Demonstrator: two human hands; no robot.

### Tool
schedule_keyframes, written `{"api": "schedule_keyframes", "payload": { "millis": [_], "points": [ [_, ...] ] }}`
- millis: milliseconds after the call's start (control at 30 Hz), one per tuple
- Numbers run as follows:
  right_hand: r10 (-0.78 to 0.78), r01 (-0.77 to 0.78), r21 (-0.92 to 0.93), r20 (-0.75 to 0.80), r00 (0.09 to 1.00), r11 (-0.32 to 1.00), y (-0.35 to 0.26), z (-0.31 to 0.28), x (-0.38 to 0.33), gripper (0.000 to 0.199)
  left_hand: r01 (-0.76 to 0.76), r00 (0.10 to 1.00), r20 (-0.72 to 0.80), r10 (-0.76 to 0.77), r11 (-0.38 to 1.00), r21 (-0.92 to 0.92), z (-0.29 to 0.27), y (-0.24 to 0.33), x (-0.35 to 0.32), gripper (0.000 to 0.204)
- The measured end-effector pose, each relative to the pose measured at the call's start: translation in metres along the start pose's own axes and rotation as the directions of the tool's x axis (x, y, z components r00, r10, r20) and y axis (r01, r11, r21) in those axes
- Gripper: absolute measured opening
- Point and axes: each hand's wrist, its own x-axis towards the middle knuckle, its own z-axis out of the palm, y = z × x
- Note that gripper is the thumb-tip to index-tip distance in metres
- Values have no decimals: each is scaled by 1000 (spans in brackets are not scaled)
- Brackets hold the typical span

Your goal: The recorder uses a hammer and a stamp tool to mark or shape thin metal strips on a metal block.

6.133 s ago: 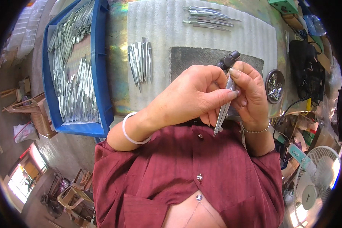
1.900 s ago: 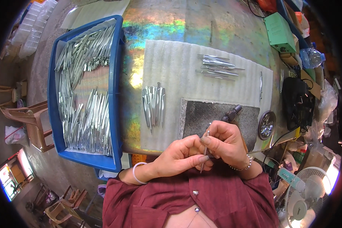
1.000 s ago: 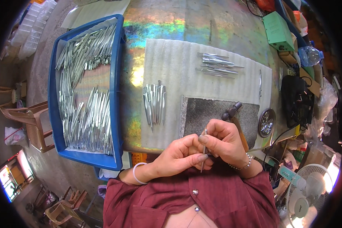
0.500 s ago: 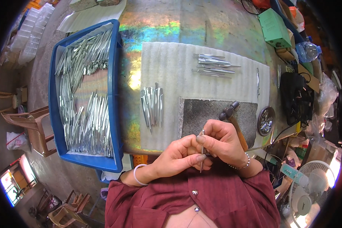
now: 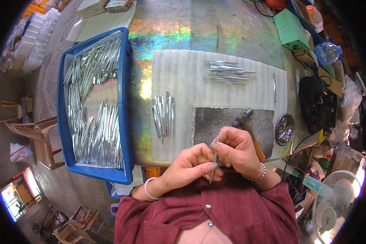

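My left hand [image 5: 192, 163] and my right hand [image 5: 238, 149] meet in front of my chest, over the near edge of the table. Both are closed, pinching one slim silvery metal tool [image 5: 212, 175] between thumbs and fingers. It stands nearly upright in the picture, its lower tip poking out below my left thumb. My fingers hide much of it. Just beyond my right hand lies a hammer [image 5: 244, 118] with a wooden handle, on a dark rough block [image 5: 213, 120]. Left of the block, a bunch of similar slim metal tools [image 5: 163, 118] rests on a white foam sheet [image 5: 179, 67].
A blue tray [image 5: 130, 122] full of slim metal tools stands at the left. More tools [image 5: 225, 73] lie at the sheet's far side. To the right are a round dish [image 5: 284, 129] of small shiny pieces, a black bag [image 5: 316, 103], a green box [image 5: 290, 29] and a fan [image 5: 333, 199].
The metal tool has tilted slightly, its lower end shifting to the left. Both hands stay closed on it in nearly the same place. The view has shifted a little.
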Motion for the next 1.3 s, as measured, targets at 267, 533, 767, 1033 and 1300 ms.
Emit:
{"api": "schedule_keyframes", "payload": {
  "millis": [267, 533, 767, 1033, 1300],
  "points": [
    [-198, 201, -67, 49, 979, 977, 5, 1, -4, 9, -395, 913, -251, 320, 847, -355, -16, 0, -14, 19],
    [-255, 355, -556, 251, 934, 752, -6, -16, -11, 33, -431, 546, -443, 711, 691, 580, -16, 30, -32, 16],
    [-377, 263, -633, -50, 925, 728, -6, -44, -37, 18, 330, 492, -114, 863, -64, 942, -52, 41, 11, 22],
    [-482, 186, -800, -143, 865, 571, -4, -60, -49, 18, 514, 523, -185, 832, -135, 847, -66, 33, 31, 24],
    [-562, 87, -976, -42, 826, 201, 3, -74, -54, 40, 237, 584, -88, 807, -65, 969, -20, 68, 64, 17]
  ]
}}
